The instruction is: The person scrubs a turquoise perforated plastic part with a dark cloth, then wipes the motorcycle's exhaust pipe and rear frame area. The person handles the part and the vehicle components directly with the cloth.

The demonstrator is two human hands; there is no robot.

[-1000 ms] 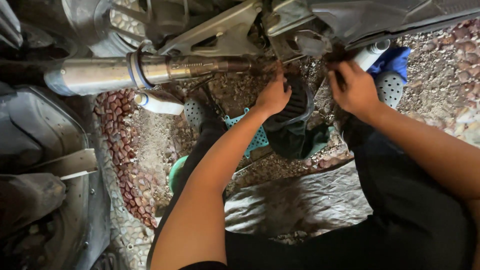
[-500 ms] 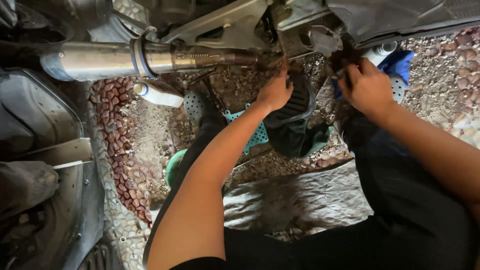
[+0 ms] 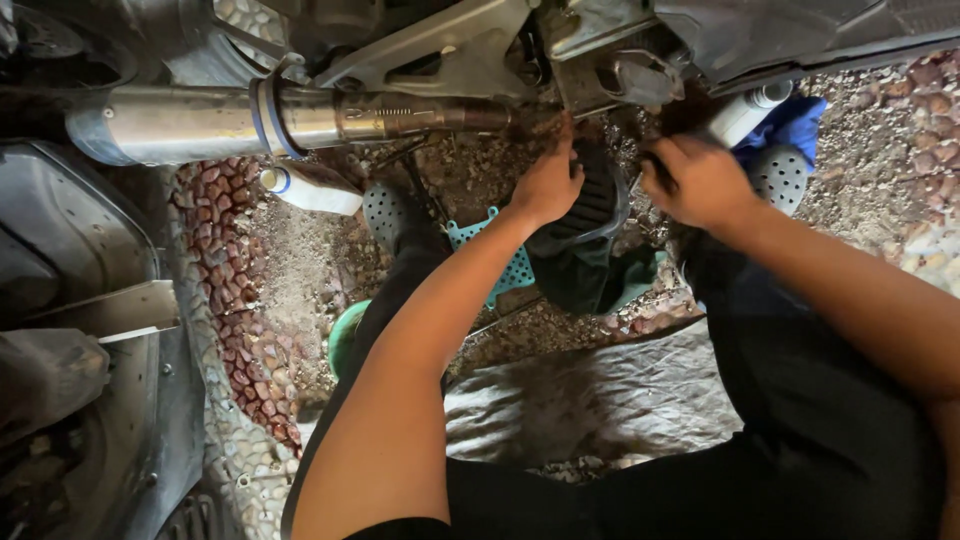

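Left hand (image 3: 548,185) up at rusty end of exhaust pipe (image 3: 300,118), fingertips pressed on joint, loosely curled, clamped on nothing I can see. Right hand (image 3: 697,180) just beside it, fingers curled under metal bracket (image 3: 640,75); can't tell if gripping anything. Pipe runs left across top. White bottle (image 3: 312,188) lies on gravel below pipe. Blue rag (image 3: 800,122) behind right hand.

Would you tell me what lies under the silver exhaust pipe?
Under the silver exhaust pipe lie pebbled ground and a white bottle. Where the left hand reaches its rusty end, whatever lies beneath is covered.
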